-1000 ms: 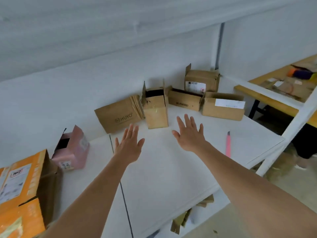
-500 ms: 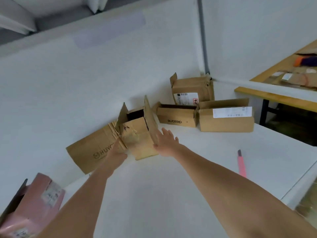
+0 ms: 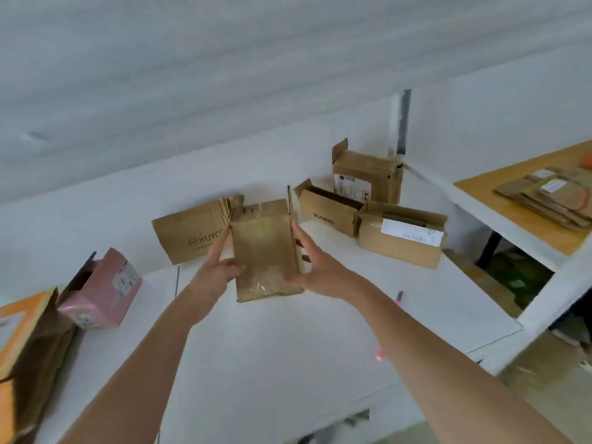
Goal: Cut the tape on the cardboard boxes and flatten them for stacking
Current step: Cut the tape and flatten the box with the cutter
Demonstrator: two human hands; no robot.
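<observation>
A small brown cardboard box [image 3: 264, 248] with glossy tape on its face is held upright just above the white table [image 3: 272, 363]. My left hand [image 3: 216, 270] grips its left side, thumb on the front. My right hand [image 3: 312, 267] grips its right side. Behind it a flattened HUYO box [image 3: 189, 233] leans on the wall. A pink utility knife [image 3: 398, 298] lies on the table, mostly hidden behind my right forearm.
Three more brown boxes [image 3: 400, 238] stand at the back right. A pink box [image 3: 102, 288] and an orange box [image 3: 22, 344] sit at the left. Flattened cardboard [image 3: 551, 197] lies on a yellow table to the right, past the white table's edge.
Both hands reached from open above the table to the small box, took it by its sides and pulled it away from the wall toward me.
</observation>
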